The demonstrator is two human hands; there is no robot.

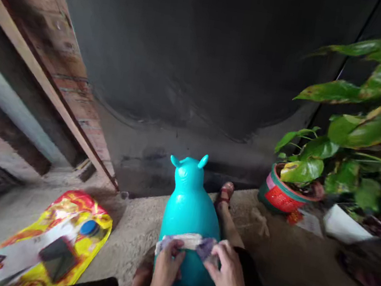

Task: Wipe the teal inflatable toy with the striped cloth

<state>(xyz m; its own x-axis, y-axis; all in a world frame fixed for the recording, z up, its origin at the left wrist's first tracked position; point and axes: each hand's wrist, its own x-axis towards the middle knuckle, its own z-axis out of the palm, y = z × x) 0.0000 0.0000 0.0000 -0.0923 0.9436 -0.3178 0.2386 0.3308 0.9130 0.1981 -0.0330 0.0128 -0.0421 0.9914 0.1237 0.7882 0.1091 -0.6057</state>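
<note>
Inflatable animal [190, 214] sits mid-scene on floor [136, 221], btwn person's legs [235, 228], head [189, 174] at far end. Cloth strip [190, 240] lies across its near part, left hand [167, 266] at left end & right hand [228, 273] at right end. Far, behind head: upright panel [194, 67], w/ brick wall [64, 52] to left. Near left, on floor: plastic bag [103, 211] w/ phone-like slab [57, 259] & capped container [90, 227] on top, container farther right. Far right: potted plant [322, 148], then planter [346, 227], slightly nearer.
</note>
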